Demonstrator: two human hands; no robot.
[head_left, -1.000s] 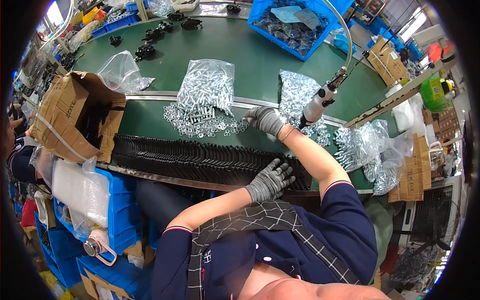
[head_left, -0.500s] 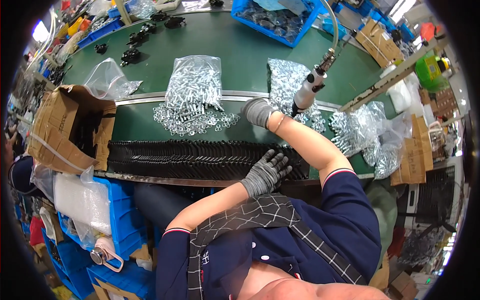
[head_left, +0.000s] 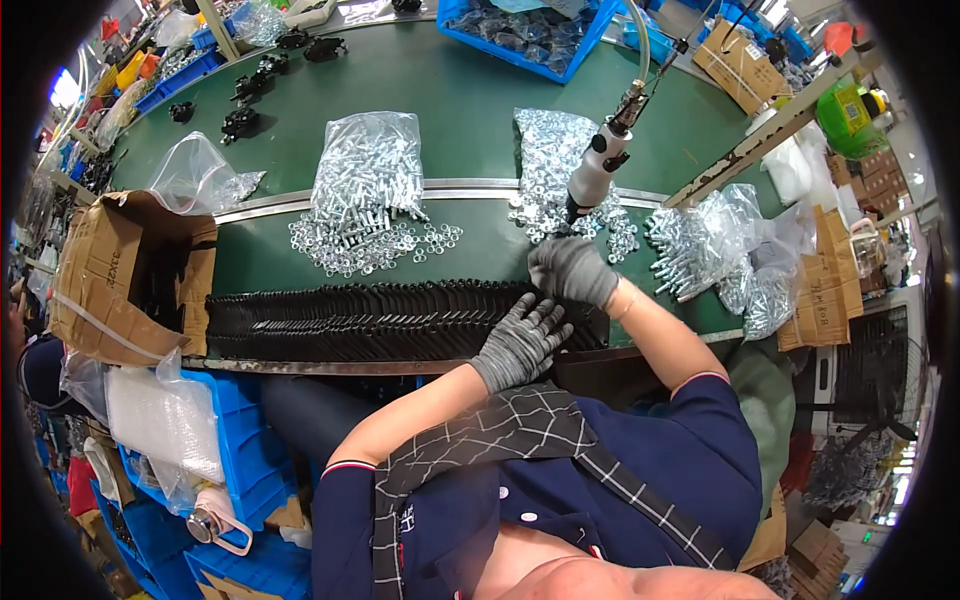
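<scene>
A long row of thin black parts (head_left: 370, 322), stacked tightly side by side, lies along the bench's near edge. My left hand (head_left: 520, 345), in a grey striped glove, rests on the row's right portion with its fingers spread. Just beyond it, my gloved right hand (head_left: 572, 271) is curled closed over the row near its right end. Whatever its fingers hold is hidden. A pneumatic screwdriver (head_left: 594, 172) hangs beyond the right hand, apart from it, over small nuts (head_left: 540, 215) spilling from a clear bag.
A clear bag of bolts (head_left: 368, 165) opens onto loose washers or nuts (head_left: 360, 252). An open cardboard box (head_left: 120, 285) stands at the row's left end. More bagged bolts (head_left: 700, 245) lie right. A blue bin (head_left: 530, 38) and small black assemblies (head_left: 240, 122) sit farther back.
My right hand has come back from the small nuts toward me and slightly right, to the black row. My left hand stays spread on the row. The whole view has shifted slightly.
</scene>
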